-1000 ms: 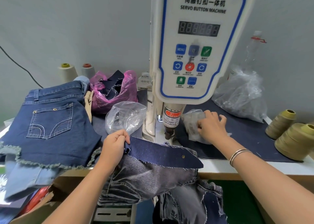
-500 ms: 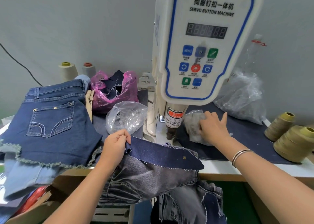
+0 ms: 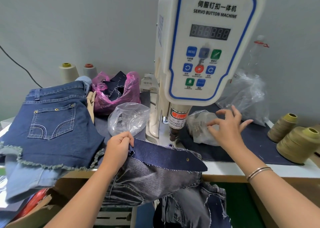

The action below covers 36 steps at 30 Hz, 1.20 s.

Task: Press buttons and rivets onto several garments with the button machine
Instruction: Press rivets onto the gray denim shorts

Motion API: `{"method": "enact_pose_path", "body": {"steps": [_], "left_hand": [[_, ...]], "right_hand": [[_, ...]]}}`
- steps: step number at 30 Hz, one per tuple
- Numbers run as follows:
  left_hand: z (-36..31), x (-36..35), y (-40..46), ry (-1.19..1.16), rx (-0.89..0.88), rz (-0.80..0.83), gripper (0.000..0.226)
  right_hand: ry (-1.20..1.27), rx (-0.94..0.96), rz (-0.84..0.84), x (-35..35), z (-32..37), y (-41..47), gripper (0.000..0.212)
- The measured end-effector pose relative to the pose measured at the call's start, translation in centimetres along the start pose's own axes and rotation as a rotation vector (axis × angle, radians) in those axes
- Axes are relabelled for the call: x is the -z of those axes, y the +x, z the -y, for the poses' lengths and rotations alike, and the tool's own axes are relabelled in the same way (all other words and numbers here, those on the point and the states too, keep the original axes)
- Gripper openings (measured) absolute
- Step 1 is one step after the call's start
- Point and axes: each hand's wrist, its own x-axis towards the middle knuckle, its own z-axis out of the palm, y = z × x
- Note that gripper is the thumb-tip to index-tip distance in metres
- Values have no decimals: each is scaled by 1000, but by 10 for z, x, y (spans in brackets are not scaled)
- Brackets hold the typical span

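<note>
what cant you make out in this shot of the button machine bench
Head view, the only one:
- Right hand: whether its fingertips pinch a rivet from the small clear bag; too small.
- Button machine: its die under the ram, hidden by the head.
- Display digits: unlit.
- Left hand grips the waistband; fingertips hidden underneath.

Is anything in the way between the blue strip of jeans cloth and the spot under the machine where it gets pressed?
Nothing visible blocks it. The left hand pinches the denim strip just in front of the machine's press head. The clear bags lie off to either side.
</note>
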Motion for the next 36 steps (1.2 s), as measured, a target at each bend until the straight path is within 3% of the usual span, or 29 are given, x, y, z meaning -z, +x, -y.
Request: {"method": "enact_pose_path", "body": {"steps": [2,4,7,10,16,24,32,36], "left_hand": [[-3,1,-4,34,-28,30,39],[-6,1,-9,110,-100,104,27],[-7,1,-15,205,-161,165,23],[-9,1,-15,221,-168,157,23],[-8,-1,-15,252,-175,157,20],[-8,-2,-14,239,-175,141,23],[-7,-1,-13,244,-158,137,21],[-7,0,-13,248,-158,145,21]], "right_hand": [[133,13,-115,10,6,-12,6],[443,-20,-97,21,24,-30,14],[1069,-209,250,24,62,-62,27],[1250,-461,524,12,78,-74,13],[1415,-622,698,2,86,-72,17],[1493,-624,810,0,87,-69,12],[1776,-840,930,2,91,-72,23],[1826,-914,941,5,92,-72,16]]}}
